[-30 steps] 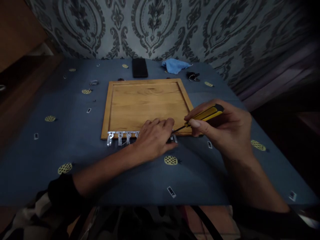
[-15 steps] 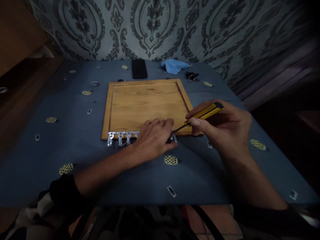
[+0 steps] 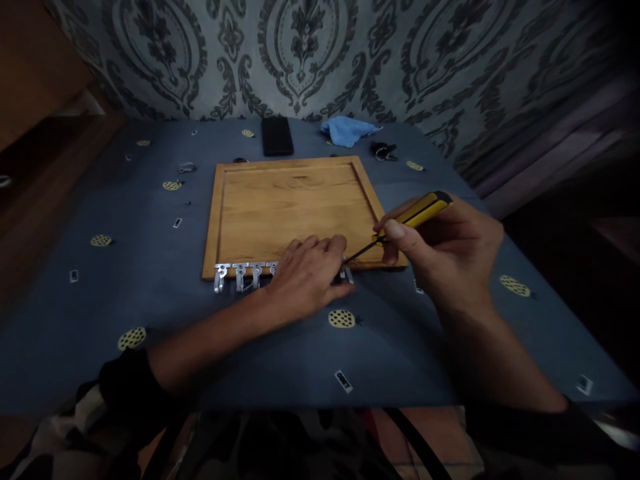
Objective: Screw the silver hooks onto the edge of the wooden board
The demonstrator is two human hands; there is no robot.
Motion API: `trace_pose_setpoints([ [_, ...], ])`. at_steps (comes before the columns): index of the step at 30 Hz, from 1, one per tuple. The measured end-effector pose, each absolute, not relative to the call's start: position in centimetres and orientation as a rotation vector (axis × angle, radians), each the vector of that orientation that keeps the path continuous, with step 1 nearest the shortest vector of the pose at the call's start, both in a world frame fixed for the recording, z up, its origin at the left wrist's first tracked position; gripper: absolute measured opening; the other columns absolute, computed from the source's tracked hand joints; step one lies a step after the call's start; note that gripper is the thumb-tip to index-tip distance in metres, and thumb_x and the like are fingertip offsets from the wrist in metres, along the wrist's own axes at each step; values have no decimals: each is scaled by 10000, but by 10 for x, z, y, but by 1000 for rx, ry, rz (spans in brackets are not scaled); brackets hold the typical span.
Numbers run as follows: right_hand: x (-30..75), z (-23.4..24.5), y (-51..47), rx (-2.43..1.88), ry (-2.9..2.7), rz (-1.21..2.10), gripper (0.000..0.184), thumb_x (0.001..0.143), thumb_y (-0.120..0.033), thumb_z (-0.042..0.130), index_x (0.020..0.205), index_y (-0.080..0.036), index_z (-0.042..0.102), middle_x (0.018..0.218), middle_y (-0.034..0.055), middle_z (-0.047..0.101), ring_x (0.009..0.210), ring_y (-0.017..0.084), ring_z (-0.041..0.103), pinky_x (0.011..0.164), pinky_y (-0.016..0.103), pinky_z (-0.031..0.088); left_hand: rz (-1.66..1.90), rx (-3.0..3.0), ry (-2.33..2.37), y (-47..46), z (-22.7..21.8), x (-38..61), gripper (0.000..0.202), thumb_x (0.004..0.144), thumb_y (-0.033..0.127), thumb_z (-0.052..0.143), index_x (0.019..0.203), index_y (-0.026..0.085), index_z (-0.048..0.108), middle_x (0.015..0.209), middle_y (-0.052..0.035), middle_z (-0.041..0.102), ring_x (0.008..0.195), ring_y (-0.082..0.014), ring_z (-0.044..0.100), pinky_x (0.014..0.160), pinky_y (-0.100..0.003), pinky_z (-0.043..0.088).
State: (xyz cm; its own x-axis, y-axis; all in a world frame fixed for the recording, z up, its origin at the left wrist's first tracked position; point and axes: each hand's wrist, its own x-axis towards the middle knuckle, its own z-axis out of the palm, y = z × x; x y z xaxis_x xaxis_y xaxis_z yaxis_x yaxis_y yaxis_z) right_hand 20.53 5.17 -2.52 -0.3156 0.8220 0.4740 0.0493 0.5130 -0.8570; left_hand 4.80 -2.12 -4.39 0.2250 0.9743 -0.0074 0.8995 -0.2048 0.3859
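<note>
A framed wooden board (image 3: 295,207) lies flat on the table, with a row of metal hooks (image 3: 239,273) along its near edge. My left hand (image 3: 310,270) grips that edge, fingers curled over the top and thumb in front, covering the middle hooks. Between the fingers and thumb of my right hand (image 3: 455,253) is a screwdriver (image 3: 417,212) with a yellow and black handle. Its shaft slants down left, and the tip is at the rightmost hook (image 3: 348,273), beside my left fingers. The exact contact of the tip is too small to make out.
Behind the board, a black phone-like slab (image 3: 277,137), a blue cloth (image 3: 347,131) and a small black object (image 3: 384,151) lie on the blue patterned tablecloth (image 3: 125,267). A loose metal hook (image 3: 187,167) and a tiny screw-like piece (image 3: 188,203) are to the left.
The screwdriver handle has tilted up slightly with my right hand, while its tip stays at the rightmost hook. My left hand keeps its place on the board.
</note>
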Motion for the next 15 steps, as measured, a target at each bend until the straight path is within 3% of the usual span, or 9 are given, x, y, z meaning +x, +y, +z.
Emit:
trace_pose_setpoints([
  [10, 205, -26, 48, -795, -1750, 989, 238, 686, -397, 897, 693, -284, 689, 618, -45, 620, 439, 118, 548, 387, 271, 503, 338, 2211, 1753, -22, -44, 48, 462, 925, 423, 667, 1238, 125, 503, 1163, -143, 675, 1132, -301, 605, 939, -423, 457],
  [15, 212, -22, 52, -770, -1821, 1144, 184, 721, -340, 863, 862, -277, 763, 735, -39, 698, 487, 93, 604, 442, 224, 549, 340, 2208, 1754, -21, -45, 48, 440, 922, 422, 670, 1213, 135, 508, 1155, -136, 680, 1139, -304, 607, 948, -430, 463],
])
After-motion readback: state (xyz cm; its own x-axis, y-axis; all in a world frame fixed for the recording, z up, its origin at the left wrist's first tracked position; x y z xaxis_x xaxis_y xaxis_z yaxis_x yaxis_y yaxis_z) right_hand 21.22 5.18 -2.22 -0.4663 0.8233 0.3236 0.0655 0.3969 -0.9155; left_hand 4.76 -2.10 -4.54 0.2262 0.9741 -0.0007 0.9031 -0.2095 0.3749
